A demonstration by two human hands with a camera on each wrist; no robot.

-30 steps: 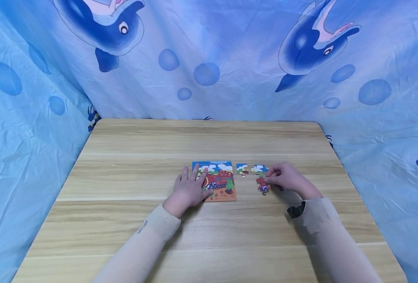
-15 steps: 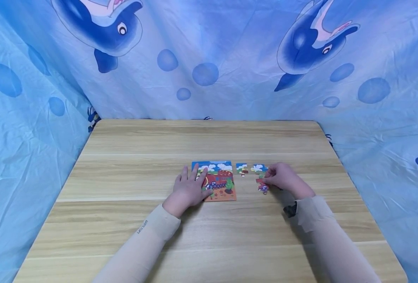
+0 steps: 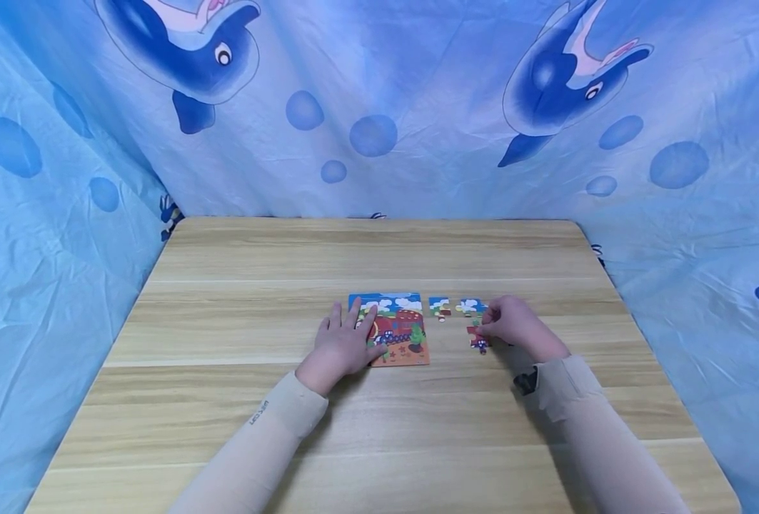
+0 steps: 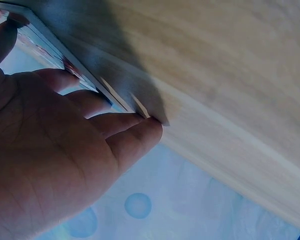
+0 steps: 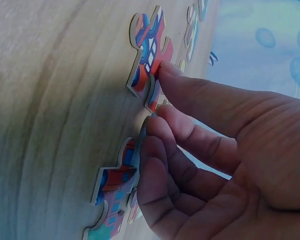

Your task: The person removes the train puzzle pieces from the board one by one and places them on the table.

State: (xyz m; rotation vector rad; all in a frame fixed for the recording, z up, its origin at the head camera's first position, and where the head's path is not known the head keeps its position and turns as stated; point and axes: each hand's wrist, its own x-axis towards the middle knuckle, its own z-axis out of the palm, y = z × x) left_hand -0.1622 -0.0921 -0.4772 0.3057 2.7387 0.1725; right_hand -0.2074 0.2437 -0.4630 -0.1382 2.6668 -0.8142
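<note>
Wood-grained tabletop spreads across my feed; on it I see the left hand, fingers splayed wide over a train picture; the right hand's curled fingers pinch a red puzzle piece, right of the picture; a blue-topped piece lies between.

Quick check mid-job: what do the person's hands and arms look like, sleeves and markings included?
The left hand and right hand wear no gloves. The left sleeve and right sleeve are long, plain pale beige. Small dark lettering, unreadable here, marks the left one near its cuff. A small black object shows under the right cuff. No cables show.
</note>
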